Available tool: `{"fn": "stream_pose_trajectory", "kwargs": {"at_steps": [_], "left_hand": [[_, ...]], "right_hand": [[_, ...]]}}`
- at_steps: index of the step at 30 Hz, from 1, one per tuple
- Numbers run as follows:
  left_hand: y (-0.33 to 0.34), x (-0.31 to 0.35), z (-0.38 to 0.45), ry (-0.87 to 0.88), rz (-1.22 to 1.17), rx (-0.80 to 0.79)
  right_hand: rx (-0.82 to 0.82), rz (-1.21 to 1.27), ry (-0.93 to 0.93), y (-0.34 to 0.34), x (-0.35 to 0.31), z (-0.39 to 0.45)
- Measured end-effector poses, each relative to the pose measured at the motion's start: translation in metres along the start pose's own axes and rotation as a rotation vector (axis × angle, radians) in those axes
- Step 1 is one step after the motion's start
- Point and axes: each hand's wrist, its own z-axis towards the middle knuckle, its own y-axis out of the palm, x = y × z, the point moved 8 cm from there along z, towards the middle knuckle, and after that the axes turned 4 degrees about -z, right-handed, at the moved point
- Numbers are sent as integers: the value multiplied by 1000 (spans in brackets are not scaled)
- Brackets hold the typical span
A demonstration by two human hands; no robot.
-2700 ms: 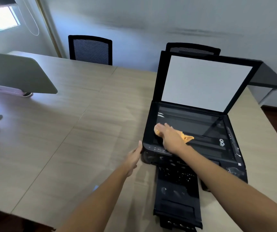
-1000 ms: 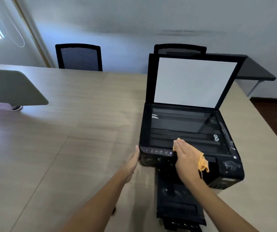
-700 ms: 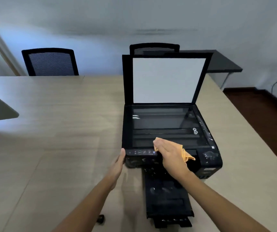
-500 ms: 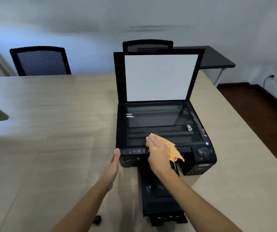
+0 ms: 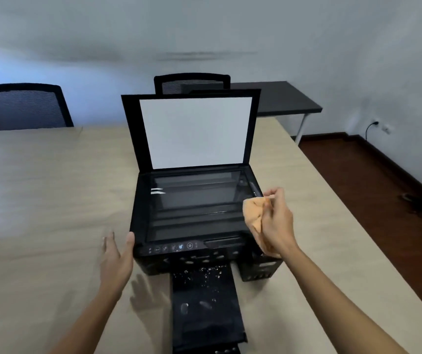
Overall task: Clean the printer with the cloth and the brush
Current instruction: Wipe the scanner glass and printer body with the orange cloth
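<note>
Pale wood-grain table (image 5: pixel 39 200) under a blue-grey wall carries the black flatbed printer (image 5: pixel 194 226), its lid (image 5: pixel 194 131) propped upright with the white backing facing the person; the dark scanner glass (image 5: pixel 194 205) lies just left of and below the right hand's fingers (image 5: pixel 272 198), its long axis running left to right across the view; the crumpled orange cloth (image 5: pixel 254 213) is bunched in the right hand (image 5: pixel 276 223), fingers clenched round it, raised over the printer's right edge with the wrist cocked, not pressing on the glass; the left hand (image 5: pixel 116 259) is open, fingers spread and released, its thumb at the printer's front-left corner; the right hand is nearer the glass, so the next wipe likely sweeps leftward; the black output tray (image 5: pixel 205 307), speckled with pale dust, juts toward the person; no brush is visible; two black mesh chairs (image 5: pixel 21 106) stand behind.
</note>
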Motion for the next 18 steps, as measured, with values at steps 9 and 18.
{"fn": "stream_pose_trajectory", "kwargs": {"at_steps": [9,18], "left_hand": [[28,27,6,18,469,-19],[26,21,8,28,610,-193]], "right_hand": [[-99,107,229,28,41,124],[-478,-692,-164,93,84,93]]}}
